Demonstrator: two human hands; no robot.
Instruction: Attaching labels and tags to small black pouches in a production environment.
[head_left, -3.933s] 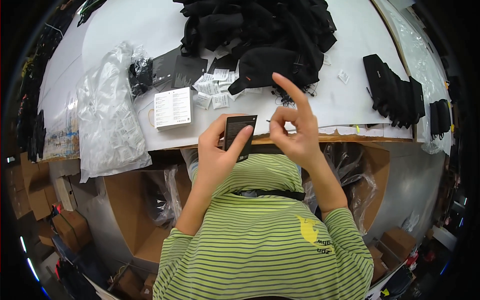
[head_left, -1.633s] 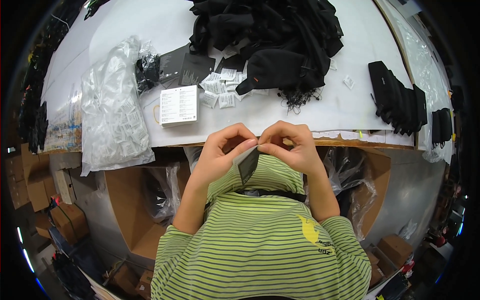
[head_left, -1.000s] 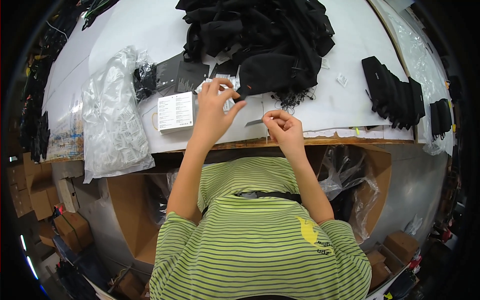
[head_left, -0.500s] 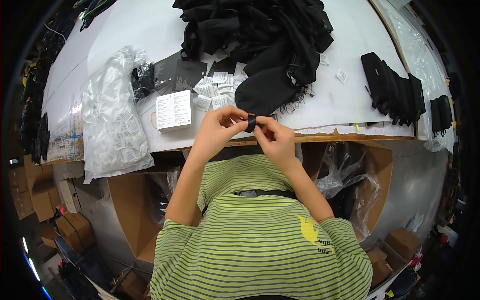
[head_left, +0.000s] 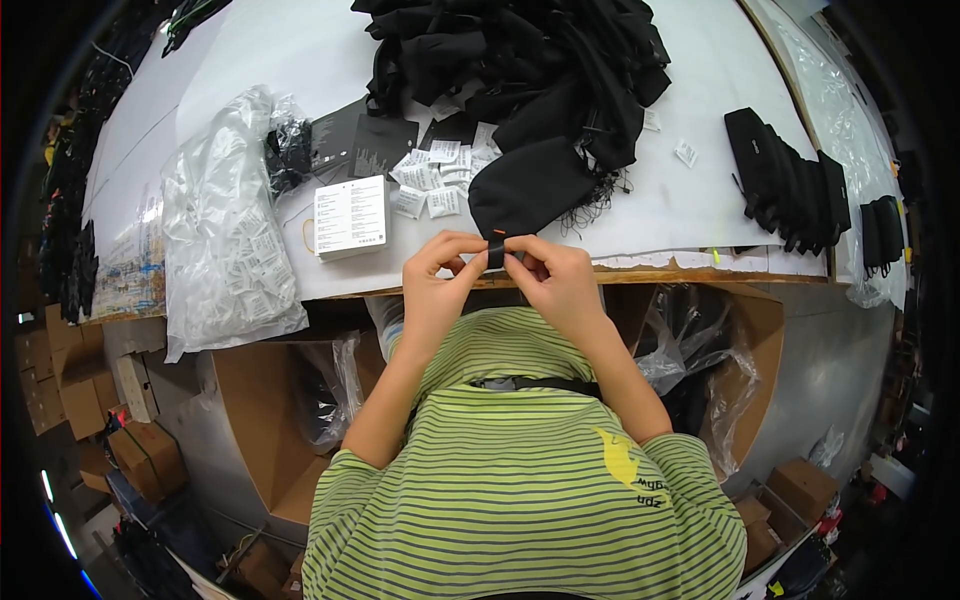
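Between my two hands, at the table's near edge, is a short black strip with a small orange piece at its top. My left hand pinches its left side with thumb and fingers. From the other side my right hand pinches it the same way. Just beyond lies a flat black fabric pouch; whether the strip is joined to it I cannot tell. Left of the pouch are small white printed packets in a loose pile, and a stack of white printed cards.
A heap of black pouches covers the table's far middle. At left lies a clear plastic bag of white packets, beside dark printed cards. A row of black pouches is at right. Open cardboard boxes stand below the edge.
Both hands have come slightly nearer to me with the black strip. The strip now stands upright and straight between them, where before it was curled.
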